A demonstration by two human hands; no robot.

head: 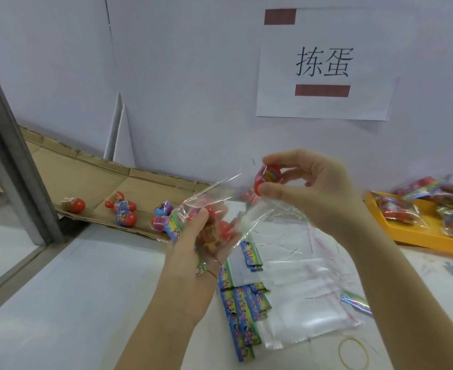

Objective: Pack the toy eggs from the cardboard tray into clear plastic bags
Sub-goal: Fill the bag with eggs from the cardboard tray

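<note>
toy eggs on brown cardboard tray: red-orange shells, blue/purple printed bands. bags clear, header strips blue-green-yellow-pink print, table white. far right tray yellow, near rubber band yellow, wall sign white with black characters, brown bars.

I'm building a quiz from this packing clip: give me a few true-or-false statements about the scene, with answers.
1. The right hand pinches a red egg at the mouth of the clear bag. True.
2. The left hand is empty. False: it holds the bag, already partly filled.
3. The cardboard tray has nothing left on it. False: several eggs lie on it.
4. Filled bags lie in the yellow tray. True.
</note>
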